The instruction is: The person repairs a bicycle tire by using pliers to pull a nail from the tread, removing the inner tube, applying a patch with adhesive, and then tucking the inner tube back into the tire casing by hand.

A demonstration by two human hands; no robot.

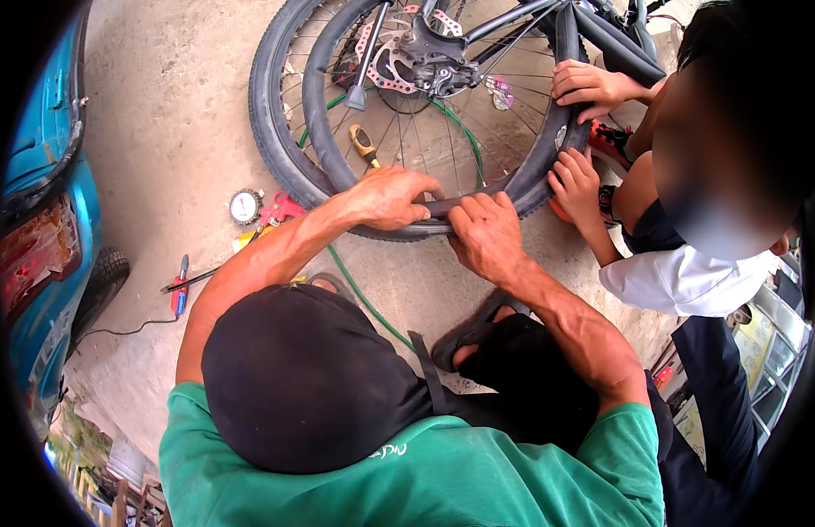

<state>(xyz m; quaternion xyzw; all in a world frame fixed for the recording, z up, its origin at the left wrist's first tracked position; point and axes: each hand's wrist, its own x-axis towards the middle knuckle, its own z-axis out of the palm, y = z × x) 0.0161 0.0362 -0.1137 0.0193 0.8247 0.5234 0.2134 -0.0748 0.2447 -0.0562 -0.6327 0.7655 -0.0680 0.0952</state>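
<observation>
While on tyre (311, 176), both hands (390, 198).

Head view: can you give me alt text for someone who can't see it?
Both hands, left hand and right hand, press a black inner tube against a bicycle wheel's tyre lying on concrete. Another person's hands grip the tyre at right. A pressure gauge and screwdriver lie nearby.

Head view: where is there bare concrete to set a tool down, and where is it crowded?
Bare floor lies upper left, between the blue vehicle and the tyre. Crowded: the gauge and screwdriver cluster, and the lower rim, where left hand, right hand and another person's hands press.
</observation>
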